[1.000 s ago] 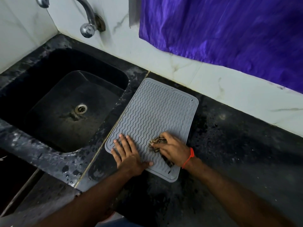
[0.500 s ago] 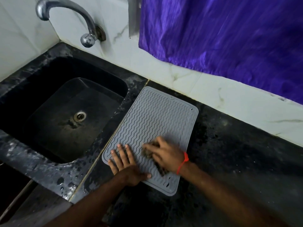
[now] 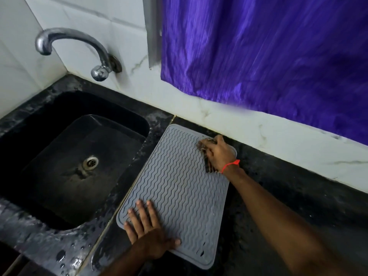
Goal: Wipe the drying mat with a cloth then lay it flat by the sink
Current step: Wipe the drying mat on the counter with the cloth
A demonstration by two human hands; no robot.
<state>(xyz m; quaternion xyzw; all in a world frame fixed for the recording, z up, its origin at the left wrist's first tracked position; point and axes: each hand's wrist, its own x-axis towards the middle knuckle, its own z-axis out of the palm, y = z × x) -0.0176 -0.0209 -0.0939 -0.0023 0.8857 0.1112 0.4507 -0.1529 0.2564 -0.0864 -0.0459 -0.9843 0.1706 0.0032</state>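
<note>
A grey drying mat (image 3: 179,188) with wavy ridges lies flat on the dark counter, just right of the sink. My left hand (image 3: 147,232) presses down on the mat's near left corner with straight, spread fingers. My right hand (image 3: 219,154) grips a dark striped cloth (image 3: 208,164) against the mat's far right corner, close to the wall. Most of the cloth is hidden under that hand.
A black sink (image 3: 75,156) with a steel drain sits to the left, its rim wet with drops. A chrome tap (image 3: 75,50) juts from the white tiled wall. A purple curtain (image 3: 268,52) hangs above the dark counter (image 3: 298,196).
My right hand has slid the cloth from the mat's near middle up to its far right corner. My left hand stays pressed on the near left corner.
</note>
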